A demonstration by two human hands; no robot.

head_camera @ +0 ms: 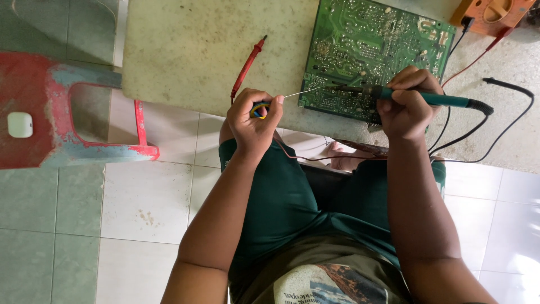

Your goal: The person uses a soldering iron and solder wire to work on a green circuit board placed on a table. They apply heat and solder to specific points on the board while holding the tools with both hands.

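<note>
We see the left hand point(253, 118) closed around a small coil of solder wire point(259, 109), whose thin free end point(301, 93) stretches toward the near edge of a green circuit board point(371, 50). The right hand point(408, 104) is closed on the green handle of a soldering iron point(405, 95), its dark tip lying over the near edge of the board just beside the wire's end; whether tip and wire touch we cannot tell. The board lies flat on a pale, stained tabletop point(191, 50). A red test probe point(247, 67) rests on the tabletop to the left of the board, apart from both hands, and its red lead runs down past the left wrist. At the top right corner sits an orange meter point(495, 14), with red and black leads point(506, 107) trailing across the floor. A worn red plastic stool point(56, 112) stands at the far left, with a small white rounded case point(19, 125) lying on its seat. No containers or readable labels stand near the hands.
</note>
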